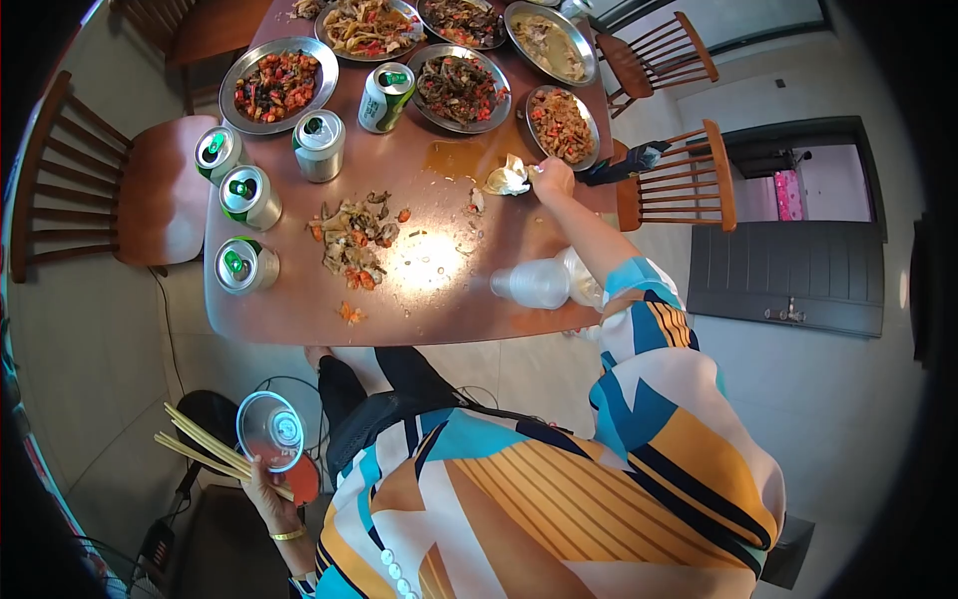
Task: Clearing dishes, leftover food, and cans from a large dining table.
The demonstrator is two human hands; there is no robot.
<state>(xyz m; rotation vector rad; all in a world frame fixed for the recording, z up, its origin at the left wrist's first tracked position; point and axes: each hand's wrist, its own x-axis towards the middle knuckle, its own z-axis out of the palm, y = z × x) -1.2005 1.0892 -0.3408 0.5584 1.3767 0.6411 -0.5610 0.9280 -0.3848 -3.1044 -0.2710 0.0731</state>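
Observation:
My left hand (271, 494), low at the left and away from the table, grips a bundle of chopsticks (206, 442) together with a clear plastic bowl (271, 430). Over the right side of the brown table (449, 318), my right hand (554, 180) is closed on a crumpled, pale wad (509, 177). Just beyond that hand is an oval metal plate of chopped food (563, 127). Stacked clear plastic cups (535, 283) lie on their side below my right forearm. A heap of food scraps (355, 239) lies on the tabletop left of a bright reflection.
Several drink cans (247, 264) stand along the table's left side and middle. Metal plates with food (278, 84) fill the far part. Brown liquid (455, 159) is spilled near the middle. Wooden chairs (161, 187) flank the table, and a dark bag (627, 163) hangs at a right-hand chair.

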